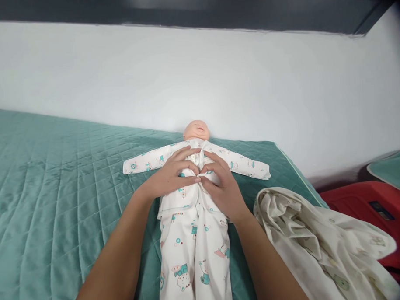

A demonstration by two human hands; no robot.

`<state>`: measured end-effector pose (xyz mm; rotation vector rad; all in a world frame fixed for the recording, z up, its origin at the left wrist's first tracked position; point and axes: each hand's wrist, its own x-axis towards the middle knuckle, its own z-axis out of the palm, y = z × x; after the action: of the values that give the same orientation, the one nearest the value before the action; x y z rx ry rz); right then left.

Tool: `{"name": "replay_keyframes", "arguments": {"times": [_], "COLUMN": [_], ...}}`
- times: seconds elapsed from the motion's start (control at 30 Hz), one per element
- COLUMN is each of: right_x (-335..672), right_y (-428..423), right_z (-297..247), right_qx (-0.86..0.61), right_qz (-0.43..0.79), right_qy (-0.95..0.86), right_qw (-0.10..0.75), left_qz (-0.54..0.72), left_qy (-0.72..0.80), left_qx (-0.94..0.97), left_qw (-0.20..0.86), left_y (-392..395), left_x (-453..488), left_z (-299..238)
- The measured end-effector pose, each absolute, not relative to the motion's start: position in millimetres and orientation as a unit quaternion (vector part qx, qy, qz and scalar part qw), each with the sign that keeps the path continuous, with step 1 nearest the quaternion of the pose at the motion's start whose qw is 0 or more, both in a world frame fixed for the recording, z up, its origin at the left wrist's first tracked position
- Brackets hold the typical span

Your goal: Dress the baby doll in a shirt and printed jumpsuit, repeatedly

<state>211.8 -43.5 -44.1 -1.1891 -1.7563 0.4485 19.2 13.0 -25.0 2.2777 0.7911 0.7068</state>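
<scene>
A baby doll (196, 130) lies on its back, head toward the wall, dressed in a white printed pajama top (246, 162) and matching pants (184, 255). Both sleeves stretch out to the sides. Over the chest, my left hand (176, 170) pinches the top's front edge between thumb and forefinger. Opposite it, my right hand (221, 182) pinches the same front opening, the fingertips of both hands nearly meeting. A button (193, 157) shows just above the pinch. Whatever lies right between the fingertips is mostly hidden.
The doll rests on a green quilted bedspread (73, 185) against a white wall (118, 78). A crumpled cream printed cloth (308, 233) lies to the right, beside a red case (355, 197). A dark beam (182, 10) runs along the top.
</scene>
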Motion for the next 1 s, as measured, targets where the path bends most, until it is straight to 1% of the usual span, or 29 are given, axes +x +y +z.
{"name": "replay_keyframes", "arguments": {"times": [0.17,0.3,0.37,0.43,0.47,0.53,0.63,0.7,0.87,0.93,1.0], "right_x": [215,214,212,212,213,214,217,217,209,208,208], "right_y": [-42,-41,-42,-42,-42,-41,-39,-38,-32,-32,-33], "right_z": [-44,-41,-40,-40,-40,-41,-43,-44,-49,-50,-49], "right_qx": [-0.466,-0.458,-0.438,-0.407,-0.395,-0.405,-0.459,-0.494,-0.564,-0.561,-0.553], "right_qz": [0.263,0.334,0.384,0.422,0.431,0.412,0.348,0.319,0.281,0.279,0.304], "right_qy": [-0.667,-0.610,-0.540,-0.432,-0.379,-0.322,-0.344,-0.379,-0.512,-0.523,-0.494], "right_qw": [0.518,0.553,0.608,0.685,0.718,0.750,0.741,0.715,0.584,0.578,0.598], "left_qz": [0.272,0.316,0.352,0.393,0.416,0.459,0.490,0.485,0.471,0.485,0.515], "left_qy": [0.298,0.309,0.325,0.351,0.366,0.393,0.421,0.431,0.435,0.424,0.408], "left_qx": [0.852,0.825,0.805,0.782,0.768,0.733,0.700,0.705,0.729,0.720,0.681], "left_qw": [0.333,0.352,0.349,0.333,0.323,0.312,0.303,0.286,0.240,0.260,0.323], "left_y": [13,10,8,7,6,7,10,12,13,14,15], "left_x": [18,23,28,34,37,43,47,47,48,49,48], "left_z": [-22,-21,-23,-26,-28,-33,-38,-38,-37,-37,-38]}}
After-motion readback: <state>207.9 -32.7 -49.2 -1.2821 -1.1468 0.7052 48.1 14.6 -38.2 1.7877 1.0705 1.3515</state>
